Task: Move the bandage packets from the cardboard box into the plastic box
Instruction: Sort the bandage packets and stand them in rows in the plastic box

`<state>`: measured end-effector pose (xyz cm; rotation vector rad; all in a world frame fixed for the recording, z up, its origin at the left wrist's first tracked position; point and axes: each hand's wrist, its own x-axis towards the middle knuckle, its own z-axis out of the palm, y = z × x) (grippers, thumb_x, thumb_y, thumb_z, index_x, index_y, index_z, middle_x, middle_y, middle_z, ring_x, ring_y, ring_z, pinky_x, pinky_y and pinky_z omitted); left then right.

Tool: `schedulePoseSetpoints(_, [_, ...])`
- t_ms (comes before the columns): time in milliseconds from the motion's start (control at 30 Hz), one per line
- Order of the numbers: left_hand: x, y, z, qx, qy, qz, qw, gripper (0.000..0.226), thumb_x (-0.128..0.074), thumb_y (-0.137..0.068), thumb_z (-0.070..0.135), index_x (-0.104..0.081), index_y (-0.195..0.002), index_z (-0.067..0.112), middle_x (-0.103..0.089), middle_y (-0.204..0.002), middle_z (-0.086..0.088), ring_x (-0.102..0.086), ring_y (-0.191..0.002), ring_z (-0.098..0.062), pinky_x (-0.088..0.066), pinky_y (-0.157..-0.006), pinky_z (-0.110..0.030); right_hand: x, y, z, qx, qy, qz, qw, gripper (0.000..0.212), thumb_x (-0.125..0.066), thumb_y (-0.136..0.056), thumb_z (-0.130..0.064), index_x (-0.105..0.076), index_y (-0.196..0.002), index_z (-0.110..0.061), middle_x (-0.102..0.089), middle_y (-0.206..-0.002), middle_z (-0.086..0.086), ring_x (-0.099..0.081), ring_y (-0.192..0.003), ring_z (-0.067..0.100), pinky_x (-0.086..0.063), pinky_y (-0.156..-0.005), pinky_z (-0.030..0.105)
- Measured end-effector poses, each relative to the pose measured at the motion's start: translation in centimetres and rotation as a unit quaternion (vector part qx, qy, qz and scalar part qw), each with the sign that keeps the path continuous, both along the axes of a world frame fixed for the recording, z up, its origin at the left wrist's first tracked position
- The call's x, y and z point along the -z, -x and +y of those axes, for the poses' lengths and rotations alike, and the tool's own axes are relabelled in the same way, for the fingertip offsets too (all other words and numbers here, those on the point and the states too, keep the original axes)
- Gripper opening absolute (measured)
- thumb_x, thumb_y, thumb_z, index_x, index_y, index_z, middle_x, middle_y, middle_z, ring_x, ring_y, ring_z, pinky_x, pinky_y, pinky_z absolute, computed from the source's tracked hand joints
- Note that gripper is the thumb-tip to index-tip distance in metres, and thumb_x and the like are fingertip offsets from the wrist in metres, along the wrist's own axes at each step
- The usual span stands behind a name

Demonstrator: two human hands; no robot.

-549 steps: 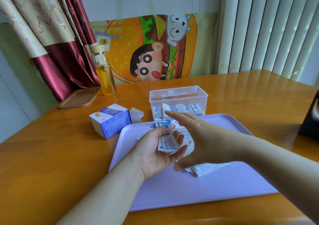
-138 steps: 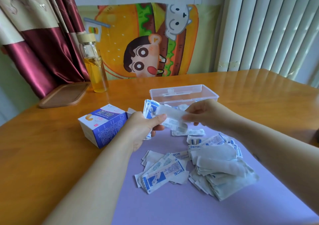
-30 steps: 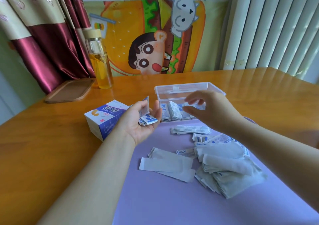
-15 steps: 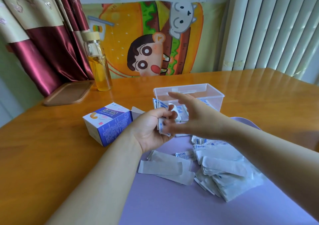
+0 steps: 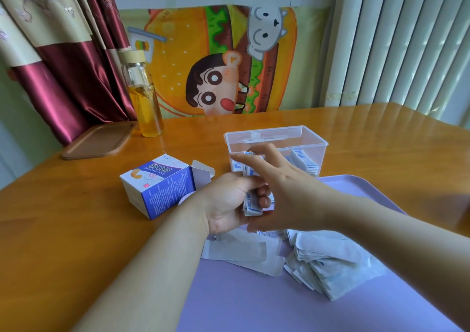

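My left hand [image 5: 226,199] grips a small stack of blue-and-white bandage packets [image 5: 250,203] above the far-left part of the purple tray [image 5: 254,306]. My right hand [image 5: 284,191] lies over that stack with its fingers stretched out to the left and its thumb beneath. The clear plastic box [image 5: 276,138] stands open just behind the hands, with packets [image 5: 306,163] inside. The blue-and-white cardboard box [image 5: 157,184] lies on its side to the left, its end flap open. More packets [image 5: 330,268] are heaped on the tray, and flat white ones [image 5: 236,250] lie beside them.
A glass bottle of yellow liquid [image 5: 145,100] and a wooden tray [image 5: 99,141] stand at the back left of the wooden table [image 5: 63,230]. A curtain and a cartoon cloth hang behind.
A second ago my right hand was over the plastic box; it has come back to the stack in my left hand. Both hands have stayed together near the box since.
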<state>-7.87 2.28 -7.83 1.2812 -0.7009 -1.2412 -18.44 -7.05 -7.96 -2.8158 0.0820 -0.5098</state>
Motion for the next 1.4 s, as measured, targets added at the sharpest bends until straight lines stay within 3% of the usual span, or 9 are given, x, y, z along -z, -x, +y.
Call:
schedulePoseSetpoints(167, [0.1,-0.3,0.5,0.022,-0.036,-0.047,0.998,0.014,-0.056,-0.092,0.029,-0.06,-0.083,0.019,-0.047,-0.064,0.004,-0.045,-0.056,-0.009,-0.056,-0.061,-0.031,-2.2,0.4,-0.8,0.011,-0.138,0.001,0.99,0.065,-0.073,-0.078,-0.031,-0.042,-0.135,-0.032,-0.051,-0.123,-0.013,-0.05,-0.099,0.001,-0.042,-0.079,0.008])
schedulePoseSetpoints(300, [0.1,-0.4,0.4,0.045,-0.054,-0.105,0.992,0.016,-0.054,-0.091,0.034,-0.062,-0.09,0.021,-0.045,-0.067,0.006,-0.045,-0.062,-0.009,-0.052,-0.062,-0.027,-3.9,0.3,-2.0,0.024,-0.14,0.019,0.99,0.018,-0.061,-0.09,-0.014,-0.065,-0.102,-0.027,-0.066,-0.072,-0.018,-0.061,-0.063,0.007,-0.047,-0.062,0.019])
schedulePoseSetpoints(567, [-4.1,-0.5,-2.5,-0.023,0.035,-0.241,0.97,0.019,-0.049,-0.095,0.027,-0.058,-0.103,0.012,-0.051,-0.074,0.002,-0.052,-0.059,-0.007,-0.053,-0.056,-0.02,-8.1,-1.0,-5.2,0.057,-0.137,-0.042,0.988,0.009,-0.067,-0.085,-0.009,-0.062,-0.086,-0.017,-0.071,-0.075,0.001,-0.059,-0.05,0.001,-0.05,-0.056,0.013])
schedulePoseSetpoints(733, [-7.6,-1.9,-6.2,-0.071,0.018,-0.501,0.862,0.022,-0.043,-0.099,0.031,-0.058,-0.102,0.015,-0.065,-0.091,-0.003,-0.066,-0.078,-0.016,-0.058,-0.07,-0.033,-9.9,-1.3,-9.0,0.12,-0.177,-0.119,0.969,0.015,-0.07,-0.082,-0.011,-0.061,-0.075,-0.02,-0.069,-0.073,-0.006,-0.057,-0.046,0.001,-0.052,-0.056,0.019])
schedulePoseSetpoints(867, [-8.3,-2.5,-9.7,-0.047,-0.055,-0.689,0.721,0.03,-0.036,-0.101,0.029,-0.052,-0.085,0.009,-0.045,-0.066,-0.002,-0.038,-0.053,-0.016,-0.026,-0.045,-0.028,-10.0,-2.0,-12.2,0.165,-0.206,-0.122,0.957,0.011,-0.069,-0.081,-0.006,-0.062,-0.079,-0.013,-0.071,-0.077,0.007,-0.061,-0.05,0.004,-0.056,-0.059,0.021])
schedulePoseSetpoints(967, [-7.7,-3.1,-12.1,0.001,-0.093,-0.67,0.736,0.035,-0.04,-0.099,0.032,-0.05,-0.073,0.01,-0.042,-0.064,-0.003,-0.035,-0.055,-0.017,-0.025,-0.05,-0.028,-9.5,-3.0,-14.0,0.196,-0.163,-0.054,0.965,0.008,-0.062,-0.085,-0.005,-0.062,-0.089,-0.012,-0.07,-0.074,0.002,-0.062,-0.051,0.003,-0.051,-0.052,0.014])
schedulePoseSetpoints(1100, [-6.5,-4.3,-14.6,0.039,-0.143,-0.556,0.817,0.027,-0.05,-0.095,0.031,-0.067,-0.1,0.01,-0.07,-0.087,-0.006,-0.056,-0.067,-0.015,-0.049,-0.07,-0.031,-8.2,-4.9,-16.1,0.225,-0.087,0.069,0.968,0.017,-0.057,-0.086,-0.005,-0.063,-0.101,-0.007,-0.073,-0.083,0.006,-0.061,-0.06,0.013,-0.048,-0.059,0.021])
schedulePoseSetpoints(1233, [-4.7,-5.7,-16.5,0.046,-0.2,-0.464,0.862,0.018,-0.058,-0.092,0.018,-0.066,-0.102,0.006,-0.071,-0.093,-0.014,-0.059,-0.074,-0.02,-0.051,-0.079,-0.032,-6.5,-6.9,-17.5,0.19,-0.06,0.178,0.964,0.014,-0.057,-0.088,-0.006,-0.061,-0.102,-0.007,-0.074,-0.092,0.011,-0.061,-0.063,0.016,-0.05,-0.065,0.023])
schedulePoseSetpoints(1400, [-3.2,-6.2,-17.9,0.083,-0.229,-0.436,0.866,0.008,-0.058,-0.091,0.009,-0.063,-0.086,0.005,-0.06,-0.069,-0.004,-0.058,-0.058,-0.011,-0.042,-0.045,-0.015,-4.5,-8.7,-18.2,0.168,-0.032,0.3,0.938,0.03,-0.05,-0.091,-0.002,-0.056,-0.12,0.006,-0.068,-0.098,0.026,-0.051,-0.049,0.014,-0.042,-0.049,0.017])
